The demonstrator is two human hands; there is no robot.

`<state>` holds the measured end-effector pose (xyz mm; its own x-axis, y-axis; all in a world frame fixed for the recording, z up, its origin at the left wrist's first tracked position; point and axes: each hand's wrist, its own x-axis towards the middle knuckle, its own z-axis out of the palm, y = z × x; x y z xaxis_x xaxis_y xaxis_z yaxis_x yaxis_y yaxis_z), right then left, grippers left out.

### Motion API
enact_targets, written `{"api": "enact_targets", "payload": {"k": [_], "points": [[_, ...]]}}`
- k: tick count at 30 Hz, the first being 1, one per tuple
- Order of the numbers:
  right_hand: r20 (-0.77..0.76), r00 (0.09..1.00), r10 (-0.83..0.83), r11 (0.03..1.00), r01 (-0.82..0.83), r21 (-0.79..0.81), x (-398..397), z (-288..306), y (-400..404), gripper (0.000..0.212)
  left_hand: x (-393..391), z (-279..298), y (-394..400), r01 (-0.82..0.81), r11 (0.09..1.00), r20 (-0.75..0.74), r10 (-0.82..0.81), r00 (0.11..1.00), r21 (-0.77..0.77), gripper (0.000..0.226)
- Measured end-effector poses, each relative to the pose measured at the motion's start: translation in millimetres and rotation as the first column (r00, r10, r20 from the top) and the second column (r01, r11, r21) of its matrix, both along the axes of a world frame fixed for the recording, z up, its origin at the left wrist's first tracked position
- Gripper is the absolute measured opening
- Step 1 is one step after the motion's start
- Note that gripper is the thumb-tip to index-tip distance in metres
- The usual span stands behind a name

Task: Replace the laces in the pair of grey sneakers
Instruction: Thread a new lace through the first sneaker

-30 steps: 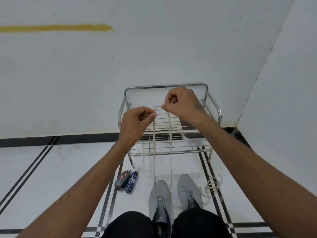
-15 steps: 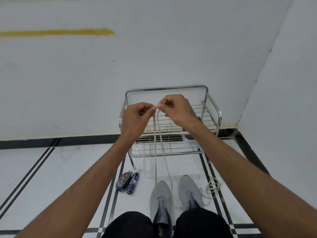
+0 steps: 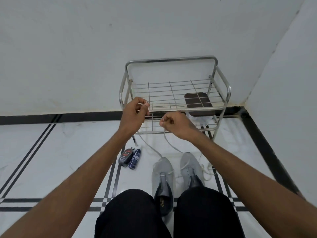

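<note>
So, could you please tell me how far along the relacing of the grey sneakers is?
Early. Done: a white lace is through the lowest eyelets of the left sneaker. In hand: the left hand and right hand each pinch one end, pulled up. Left: the upper eyelets, and the right sneaker, which looks unlaced; a loose lace lies beside it.

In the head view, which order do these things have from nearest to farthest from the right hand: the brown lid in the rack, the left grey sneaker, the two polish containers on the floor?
Measured from the right hand, as seen in the image:
1. Brown lid, up to the right, inside the metal rack.
2. Left grey sneaker, below on the floor.
3. Polish containers, down to the left.
</note>
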<state>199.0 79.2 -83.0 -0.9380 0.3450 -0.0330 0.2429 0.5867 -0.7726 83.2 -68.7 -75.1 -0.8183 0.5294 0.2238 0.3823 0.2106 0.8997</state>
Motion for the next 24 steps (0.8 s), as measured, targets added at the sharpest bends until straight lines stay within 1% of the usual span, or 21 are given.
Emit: {"api": "enact_targets", "payload": {"k": [2,5,9,11,13,16,20,22,24], "points": [[0.063,0.998,0.006,1.000,-0.005,-0.007,1,-23,2,0.015,-3,-21,-4,-0.005,0.998,0.002,0.005,1.000,-0.060,0.011],[0.139,0.990,0.022,0.999,-0.017,-0.035,3,-64,5,0.017,-3,-68,-12,-0.013,0.986,0.038,0.019,0.999,-0.169,0.006],[0.262,0.963,0.069,0.997,-0.060,-0.041,10,-117,6,0.017,3,-134,-30,0.110,0.915,0.098,-0.078,0.992,-0.387,0.018],[0.270,0.961,0.055,0.998,-0.047,-0.039,12,-133,8,0.018,4,-155,-36,0.146,0.889,0.153,-0.087,0.984,-0.435,0.017],[0.239,0.970,0.051,0.998,-0.044,-0.035,11,-139,10,0.020,3,-163,-35,0.163,0.900,0.184,-0.094,0.978,-0.403,0.012],[0.159,0.987,0.039,0.999,-0.039,0.001,2,-127,15,0.023,-1,-153,-24,0.133,0.935,0.142,-0.090,0.986,-0.329,0.009],[0.028,1.000,-0.014,1.000,0.013,0.010,-12,-87,17,0.025,-5,-106,-4,0.054,0.993,0.053,-0.049,0.997,-0.109,0.010],[-0.043,0.999,-0.012,0.999,0.014,0.031,-13,-64,15,0.026,-5,-76,4,0.037,0.999,0.026,-0.038,0.999,0.013,0.010],[-0.123,0.992,0.004,0.998,0.003,0.057,-14,-42,12,0.029,-5,-46,11,0.039,0.995,0.000,-0.039,0.999,0.094,0.010]]}}
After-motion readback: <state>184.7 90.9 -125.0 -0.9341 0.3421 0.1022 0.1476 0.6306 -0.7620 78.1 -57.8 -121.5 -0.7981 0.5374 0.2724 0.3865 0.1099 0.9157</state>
